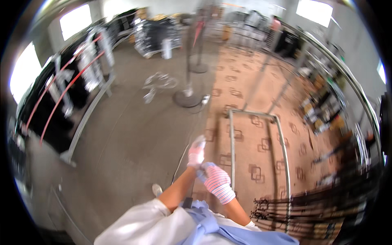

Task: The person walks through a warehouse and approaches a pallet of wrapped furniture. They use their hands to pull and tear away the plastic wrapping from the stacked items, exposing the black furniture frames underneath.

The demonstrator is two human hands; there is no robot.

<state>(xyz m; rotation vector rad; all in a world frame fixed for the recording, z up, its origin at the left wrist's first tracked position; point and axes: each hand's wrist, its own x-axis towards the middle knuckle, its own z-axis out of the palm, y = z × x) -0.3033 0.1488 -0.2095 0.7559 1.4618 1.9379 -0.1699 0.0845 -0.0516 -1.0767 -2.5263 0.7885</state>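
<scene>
Both of my hands wear thin knitted gloves and meet in front of my body. My left hand point(196, 153), in a pale pink and white glove, points away from me with its fingers stretched out, slightly blurred. At its wrist, my right hand point(217, 182) in a pink, white and blue striped glove has its fingers closed on the left glove's cuff. The exact grip of those fingertips is blurred. Nothing else shows in either hand. Below the hands lies the knotted light blue cloth point(208, 222) over my white top.
Ahead to the right stands a metal rack frame point(232, 143) on patterned orange flooring point(255, 173). Many dark hangers point(310, 212) hang at lower right. A garment rack point(87, 126) lines the left. A round-based stand point(188, 99), a cable point(178, 165) and clear plastic point(157, 83) are on the floor.
</scene>
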